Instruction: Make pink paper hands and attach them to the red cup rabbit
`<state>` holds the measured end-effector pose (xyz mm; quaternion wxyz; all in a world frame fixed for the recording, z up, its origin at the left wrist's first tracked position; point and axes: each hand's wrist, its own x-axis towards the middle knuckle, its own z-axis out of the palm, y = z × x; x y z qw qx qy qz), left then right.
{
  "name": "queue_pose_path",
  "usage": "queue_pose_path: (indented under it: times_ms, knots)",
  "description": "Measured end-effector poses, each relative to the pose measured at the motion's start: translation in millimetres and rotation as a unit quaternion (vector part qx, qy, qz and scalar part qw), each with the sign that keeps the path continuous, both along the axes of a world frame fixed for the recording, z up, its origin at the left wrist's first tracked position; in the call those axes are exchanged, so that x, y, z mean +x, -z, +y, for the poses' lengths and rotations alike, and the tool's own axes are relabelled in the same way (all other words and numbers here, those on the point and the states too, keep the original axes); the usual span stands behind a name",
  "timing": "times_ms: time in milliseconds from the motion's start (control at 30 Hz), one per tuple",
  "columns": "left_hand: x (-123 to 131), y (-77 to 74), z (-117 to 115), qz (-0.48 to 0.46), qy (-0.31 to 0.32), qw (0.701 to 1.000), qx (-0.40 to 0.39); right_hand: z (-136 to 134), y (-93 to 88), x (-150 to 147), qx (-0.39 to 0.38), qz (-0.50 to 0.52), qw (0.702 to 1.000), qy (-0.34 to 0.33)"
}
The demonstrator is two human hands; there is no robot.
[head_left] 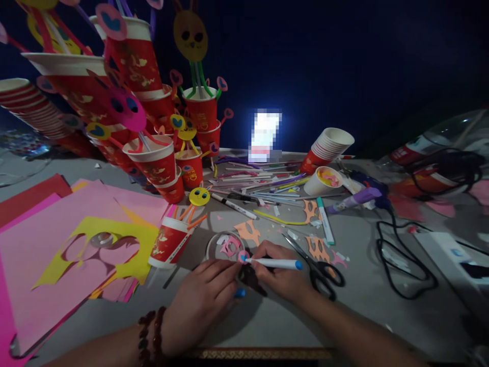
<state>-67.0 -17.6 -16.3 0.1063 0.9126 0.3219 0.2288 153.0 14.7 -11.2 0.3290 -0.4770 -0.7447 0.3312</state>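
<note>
My right hand [280, 270] grips a white marker with a blue end [277, 263]. The marker's tip touches a small pink paper circle [243, 256] that bears a blue mark. My left hand [208, 290], with a beaded bracelet at the wrist, pinches that circle at its edge with the fingertips. A blue cap [240, 293] shows just below the left fingers; whether the hand holds it I cannot tell. Behind the fingers is a round clear lid or roll [225, 246] with pink scraps. Black-handled scissors [315, 265] lie open to the right of my right hand.
Red paper cups with paper faces [153, 158] crowd the left. Pink paper sheets [46, 244] and a cut yellow sheet [141, 255] lie at left. Pipe cleaners [244, 178] are strewn at the back, near stacked cups [328, 145]. A black cable [382, 255] coils at right.
</note>
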Motion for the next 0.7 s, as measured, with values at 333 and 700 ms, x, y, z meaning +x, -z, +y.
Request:
queue_pose_path:
  times_ms: [333, 700]
  knots:
    - [-0.1, 3.6, -1.3, -0.005, -0.008, 1.0, 0.009, 0.1, 1.5, 0.7, 0.007, 0.0, 1.0, 0.008]
    - [-1.0, 2.3, -0.1, 0.0, 0.0, 1.0, 0.004, 0.6, 0.0, 0.7, -0.006, 0.013, 1.0, 0.026]
